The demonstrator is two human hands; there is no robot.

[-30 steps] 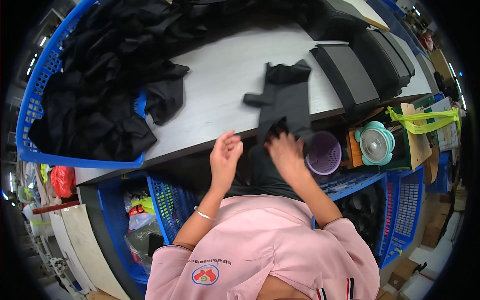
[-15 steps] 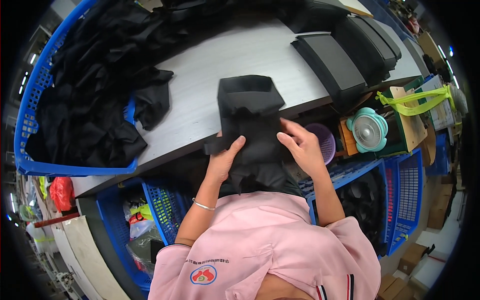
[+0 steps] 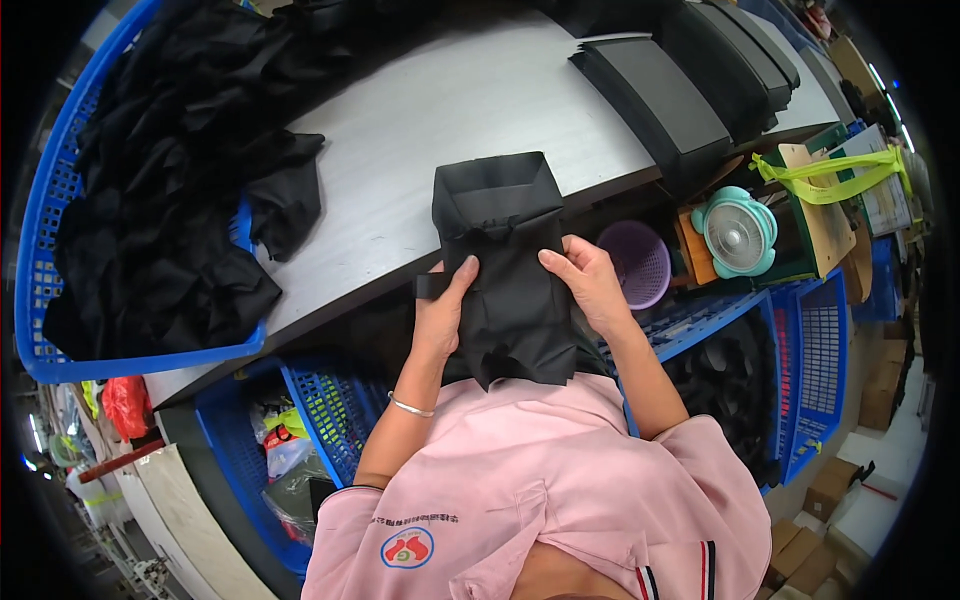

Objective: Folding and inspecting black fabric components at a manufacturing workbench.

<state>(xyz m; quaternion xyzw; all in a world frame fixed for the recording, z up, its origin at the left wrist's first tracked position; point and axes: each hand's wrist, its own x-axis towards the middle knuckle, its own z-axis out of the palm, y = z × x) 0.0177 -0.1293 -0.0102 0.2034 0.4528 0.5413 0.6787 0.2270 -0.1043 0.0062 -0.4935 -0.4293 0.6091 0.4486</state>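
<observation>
In front of my body I hold a black fabric bag [image 3: 512, 290], its squared, box-like end lying over the table's front edge and its loose, jagged end near my waist. My left hand [image 3: 440, 308] grips its left edge with the thumb on top; a short black strap or band [image 3: 431, 286] sticks out beside it. My right hand [image 3: 592, 285] pinches the right edge, thumb on top and fingers partly hidden. To the right on the table, flat black bags with stiff grey-black panels lie in a stack [image 3: 655, 95].
A blue plastic crate [image 3: 150, 357] heaped with black fabric [image 3: 150, 210] stands at left on the white table [image 3: 400, 150]. Below the table's right side are a purple basket [image 3: 635, 265] and a teal fan [image 3: 737, 231]. More blue crates [image 3: 318, 420] flank me.
My right hand has come in from beside the bag and closed on its right edge. The bag is now spread flatter, its lower end lifted and more visible.
</observation>
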